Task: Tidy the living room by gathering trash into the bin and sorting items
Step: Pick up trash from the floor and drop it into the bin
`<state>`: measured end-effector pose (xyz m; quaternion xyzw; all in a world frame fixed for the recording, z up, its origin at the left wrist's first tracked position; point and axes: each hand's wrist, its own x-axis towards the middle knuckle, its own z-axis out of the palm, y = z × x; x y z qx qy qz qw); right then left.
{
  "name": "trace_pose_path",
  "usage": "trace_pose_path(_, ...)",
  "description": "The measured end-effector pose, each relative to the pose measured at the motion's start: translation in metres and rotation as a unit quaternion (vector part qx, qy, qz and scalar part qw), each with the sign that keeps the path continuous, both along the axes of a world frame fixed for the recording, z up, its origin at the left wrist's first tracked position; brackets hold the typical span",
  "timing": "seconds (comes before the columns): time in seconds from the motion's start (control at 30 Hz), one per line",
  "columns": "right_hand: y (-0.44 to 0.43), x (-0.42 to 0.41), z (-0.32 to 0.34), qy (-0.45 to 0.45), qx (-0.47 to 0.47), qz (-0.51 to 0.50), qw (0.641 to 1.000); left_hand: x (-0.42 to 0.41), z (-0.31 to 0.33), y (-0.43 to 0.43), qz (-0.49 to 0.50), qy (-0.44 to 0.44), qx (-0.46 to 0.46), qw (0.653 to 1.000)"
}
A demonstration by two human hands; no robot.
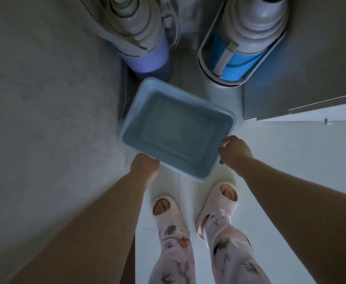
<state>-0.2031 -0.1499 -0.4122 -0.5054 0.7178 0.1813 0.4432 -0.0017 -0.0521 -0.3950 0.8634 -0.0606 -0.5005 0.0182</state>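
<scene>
Above slippers — blue bin (127, 119), left hand (144, 163), right hand (236, 151) clasping rim

Bin (177, 132) pale blue, darker grey-blue inside. Left vacuum (145, 56) lilac tank, right vacuum (239, 58) bright blue (grey bodies both). Slippers (165, 210) cream. Trousers (231, 251) pale pink, small muted print. Floor (291, 160) white.

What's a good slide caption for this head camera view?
Both hands, left and right, hold an empty blue bin above slippered feet.
</scene>
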Motion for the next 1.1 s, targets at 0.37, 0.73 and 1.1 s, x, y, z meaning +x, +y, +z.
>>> trace_pose_path(0.37, -0.002, -0.009, -0.058, -0.026, 0.035, -0.212, 0.976, -0.023, -0.048, 0.003, 0.291, 0.052, -0.034, 0.955)
trace_pose_path(0.73, 0.003, -0.003, -0.028, -0.012, -0.031, -0.181, 0.983, -0.007, -0.037, 0.004, 0.345, 0.043, -0.061, 0.936)
trace_pose_path(1.1, 0.029, -0.006, 0.081, -0.053, -0.025, -0.197, 0.979, -0.017, 0.088, 0.016, 0.337, 0.054, -0.041, 0.939)
